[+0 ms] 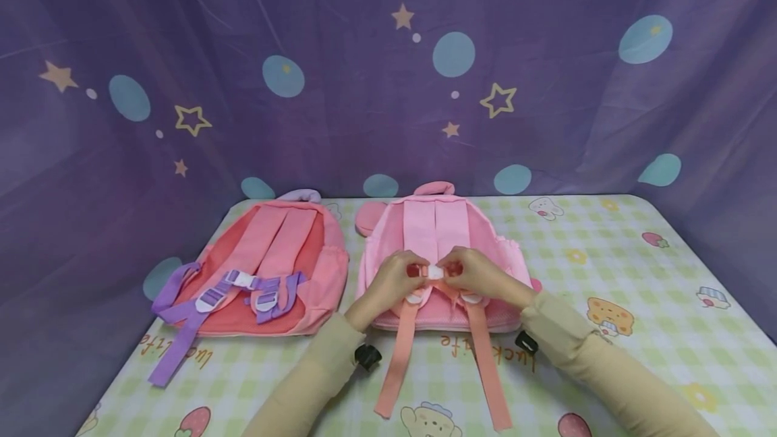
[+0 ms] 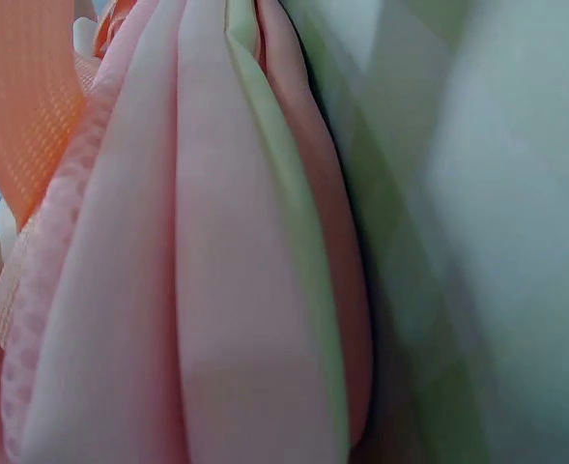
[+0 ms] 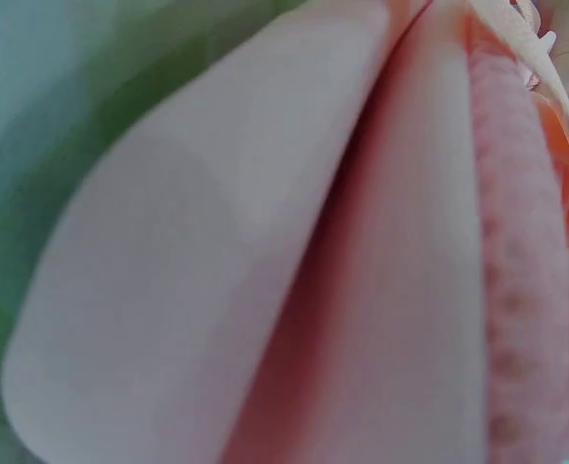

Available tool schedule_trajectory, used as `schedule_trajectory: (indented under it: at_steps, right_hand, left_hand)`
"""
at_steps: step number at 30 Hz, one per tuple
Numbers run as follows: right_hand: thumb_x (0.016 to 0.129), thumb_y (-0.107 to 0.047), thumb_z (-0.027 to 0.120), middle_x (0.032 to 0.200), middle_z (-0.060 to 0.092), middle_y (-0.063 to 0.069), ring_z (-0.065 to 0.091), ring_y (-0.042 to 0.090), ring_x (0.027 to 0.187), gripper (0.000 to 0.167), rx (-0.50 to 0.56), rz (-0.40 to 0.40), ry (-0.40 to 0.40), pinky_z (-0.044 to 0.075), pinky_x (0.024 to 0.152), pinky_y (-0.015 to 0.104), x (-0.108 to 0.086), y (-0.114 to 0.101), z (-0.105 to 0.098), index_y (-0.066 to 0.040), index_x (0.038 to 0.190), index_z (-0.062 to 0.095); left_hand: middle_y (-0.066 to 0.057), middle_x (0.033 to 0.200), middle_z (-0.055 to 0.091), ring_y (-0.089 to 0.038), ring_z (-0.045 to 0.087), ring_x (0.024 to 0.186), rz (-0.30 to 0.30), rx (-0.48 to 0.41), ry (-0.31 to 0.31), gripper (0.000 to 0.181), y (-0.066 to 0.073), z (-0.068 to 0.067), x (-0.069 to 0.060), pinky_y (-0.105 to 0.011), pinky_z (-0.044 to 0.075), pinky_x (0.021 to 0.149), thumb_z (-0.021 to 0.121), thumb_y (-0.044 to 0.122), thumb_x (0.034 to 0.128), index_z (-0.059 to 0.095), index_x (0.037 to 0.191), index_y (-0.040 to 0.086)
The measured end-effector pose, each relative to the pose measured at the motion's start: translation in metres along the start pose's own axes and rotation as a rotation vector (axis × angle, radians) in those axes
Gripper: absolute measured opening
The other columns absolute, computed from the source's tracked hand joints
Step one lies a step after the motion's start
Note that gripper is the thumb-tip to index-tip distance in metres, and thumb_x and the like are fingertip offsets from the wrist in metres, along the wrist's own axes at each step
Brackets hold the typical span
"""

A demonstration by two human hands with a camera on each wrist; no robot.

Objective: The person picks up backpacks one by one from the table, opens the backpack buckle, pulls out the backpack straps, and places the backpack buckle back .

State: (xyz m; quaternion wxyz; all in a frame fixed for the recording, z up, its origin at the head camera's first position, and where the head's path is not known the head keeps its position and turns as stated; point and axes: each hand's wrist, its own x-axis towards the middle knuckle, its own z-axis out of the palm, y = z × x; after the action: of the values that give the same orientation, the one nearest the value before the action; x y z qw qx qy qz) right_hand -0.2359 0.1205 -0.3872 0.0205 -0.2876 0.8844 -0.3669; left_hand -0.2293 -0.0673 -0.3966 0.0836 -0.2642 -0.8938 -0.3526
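The left hand (image 1: 393,282) and right hand (image 1: 479,274) pinch opposite ends of a small white plastic buckle (image 1: 434,272) over a pale-pink fabric backpack (image 1: 435,238) lying on a green-and-white checked cloth (image 1: 613,261)

Coral bag (image 1: 276,251) near the far left corner of the green-checked surface (image 1: 662,309); white buckle (image 1: 244,280) joins its purple webbing (image 1: 221,286), one tail (image 1: 179,351) trailing toward the near edge. Purple curtain (image 1: 364,120) with stars (image 1: 403,17) and spots (image 1: 454,54) behind the far edge.
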Motion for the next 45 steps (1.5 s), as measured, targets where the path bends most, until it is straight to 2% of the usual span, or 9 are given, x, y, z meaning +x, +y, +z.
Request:
schedule_trajectory:
  at_steps: [12, 22, 27, 36, 45]
  right_hand:
    - [0.071, -0.004, 0.069, 0.072, 0.054, 0.003, 0.049, 0.013, 0.065, 0.023, -0.034, -0.049, 0.082, 0.042, 0.058, 0.022, -0.001, -0.003, -0.003, 0.001, 0.093, 0.066]
    - [0.071, -0.011, 0.073, 0.077, 0.055, 0.001, 0.049, 0.011, 0.069, 0.023, -0.078, -0.076, 0.108, 0.044, 0.063, 0.024, 0.002, -0.004, -0.003, -0.002, 0.090, 0.067]
    - [0.071, -0.011, 0.073, 0.079, 0.056, 0.001, 0.050, 0.010, 0.069, 0.022, -0.097, -0.092, 0.104, 0.045, 0.064, 0.024, 0.002, -0.005, -0.004, -0.001, 0.089, 0.067]
    - [0.073, -0.011, 0.071, 0.078, 0.053, 0.001, 0.048, 0.010, 0.066, 0.018, -0.164, -0.163, 0.081, 0.043, 0.062, 0.023, 0.001, -0.005, -0.006, -0.001, 0.087, 0.066]
    - [0.075, -0.009, 0.069, 0.079, 0.054, 0.002, 0.053, 0.012, 0.070, 0.015, -0.219, -0.210, 0.072, 0.047, 0.068, 0.027, 0.001, -0.002, -0.006, 0.001, 0.086, 0.067]
  left_hand:
    - [-0.006, 0.086, 0.064, -0.018, 0.054, 0.083, 0.078, -0.033, 0.107, 0.022, 0.004, 0.000, -0.002, -0.027, 0.044, 0.074, 0.072, 0.007, 0.0707, 0.067, 0.091, 0.001]
    - [-0.005, 0.088, 0.064, -0.018, 0.055, 0.087, 0.080, -0.032, 0.133, 0.023, 0.006, 0.002, -0.001, -0.030, 0.044, 0.076, 0.073, 0.007, 0.0698, 0.067, 0.092, 0.003]
    - [-0.005, 0.089, 0.064, -0.018, 0.054, 0.087, 0.081, -0.017, 0.123, 0.023, 0.009, 0.000, -0.001, -0.030, 0.044, 0.076, 0.072, 0.006, 0.0702, 0.067, 0.092, 0.002]
    - [-0.006, 0.088, 0.063, -0.018, 0.053, 0.083, 0.043, 0.037, 0.048, 0.023, 0.011, -0.003, 0.002, -0.028, 0.044, 0.072, 0.070, 0.007, 0.0733, 0.067, 0.095, 0.001]
    - [-0.005, 0.082, 0.062, -0.016, 0.053, 0.078, 0.037, 0.037, 0.041, 0.019, 0.010, -0.004, 0.003, -0.024, 0.043, 0.068, 0.070, 0.008, 0.0731, 0.067, 0.091, 0.001]
